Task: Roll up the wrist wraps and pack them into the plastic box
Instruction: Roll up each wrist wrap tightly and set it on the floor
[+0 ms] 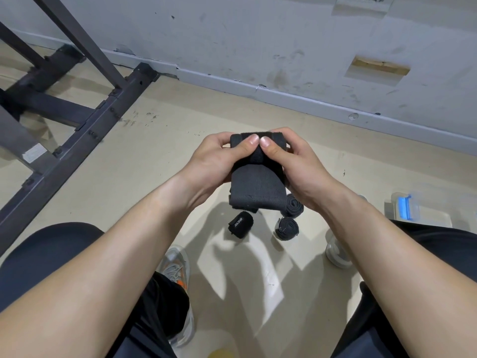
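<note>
Both hands hold one black wrist wrap (255, 187) in the air above the floor. My left hand (219, 161) and my right hand (296, 164) grip its rolled upper end, thumbs pressing side by side on top, while the loose tail hangs down toward me. Three rolled black wraps lie on the floor below: one with white lettering (240, 224), one showing its spiral end (287, 228), and another (294, 205) partly hidden by the hanging tail. A clear plastic box with a blue latch (407, 210) stands on the floor at right, behind my right forearm.
A dark metal rack frame (77, 120) fills the left side on the beige floor. A grey wall and baseboard (284, 91) run behind. My knees and sneakers (178, 267) frame the floor spot where the rolls lie.
</note>
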